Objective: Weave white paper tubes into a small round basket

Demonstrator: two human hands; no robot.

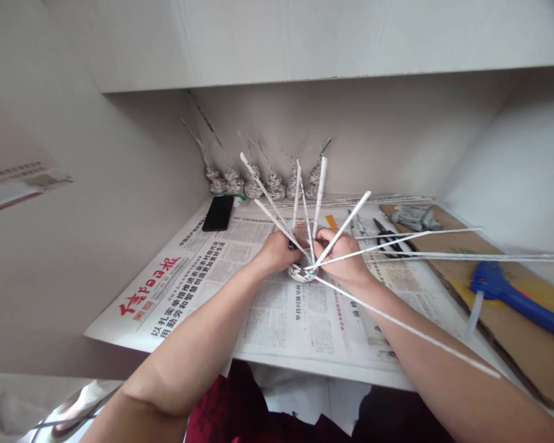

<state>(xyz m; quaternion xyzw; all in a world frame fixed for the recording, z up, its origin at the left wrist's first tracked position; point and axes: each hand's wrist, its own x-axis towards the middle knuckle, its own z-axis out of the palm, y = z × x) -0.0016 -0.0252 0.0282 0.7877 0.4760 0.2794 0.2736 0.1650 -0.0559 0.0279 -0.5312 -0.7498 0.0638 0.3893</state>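
Between my two hands sits a small round weave of rolled paper (300,272), with several white paper tubes (321,191) fanning up and outward from it. My left hand (279,252) is closed around its left side, the fingertips partly hidden behind the tubes. On the other side my right hand (339,253) is closed too, thumb and fingers pinching at the base of the tubes. One long thin paper tube (410,332) runs from the weave across my right forearm. Other long tubes stretch off to the right.
Newspaper (189,283) covers the table, with a black phone (218,213) at the left. Several woven paper gourds (275,184) line the back wall. At right, cardboard (503,344) carries a blue glue gun (512,295) and crumpled paper (415,217); black-handled scissors (390,240) lie beside it. A shelf (332,43) overhangs.
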